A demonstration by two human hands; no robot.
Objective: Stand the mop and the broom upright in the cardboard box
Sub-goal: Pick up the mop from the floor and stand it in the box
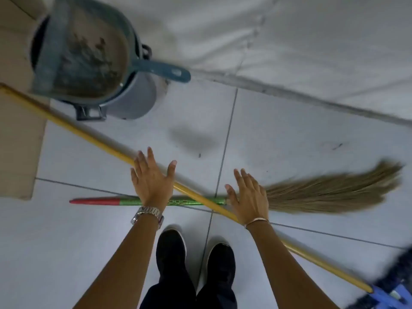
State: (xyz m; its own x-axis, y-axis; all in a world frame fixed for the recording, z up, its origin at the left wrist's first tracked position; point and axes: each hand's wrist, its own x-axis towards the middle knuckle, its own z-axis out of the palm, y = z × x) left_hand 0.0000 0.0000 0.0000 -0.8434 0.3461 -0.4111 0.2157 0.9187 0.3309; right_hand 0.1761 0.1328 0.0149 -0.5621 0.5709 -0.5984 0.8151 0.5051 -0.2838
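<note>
Both bare forearms reach forward and down from the bottom of the view, palms turned toward the floor and fingers spread wide, neither hand gripping anything. The left hand, with a metal watch on its wrist, hovers over the place where the mop's yellow handle runs past, its fingers fanned and the thumb out to the right. The right hand, a thin bangle at the wrist, is held flat above the point where the broom's handle meets its bristles, thumb pointing left; whether it touches the broom cannot be told. The broom lies flat on the tiled floor, its red and green handle pointing left and its straw bristles fanning out to the right. The mop lies across it on a slant, the yellow pole running from the upper left, over the broom handle between the two hands, down to the lower right, where a blue fitting and dark strands show at the edge of the picture. The cardboard box stands at the left edge, just beside the upper end of the pole. Next to it a grey bucket holds a dirty teal dustpan. Two black shoes stand below the hands.
</note>
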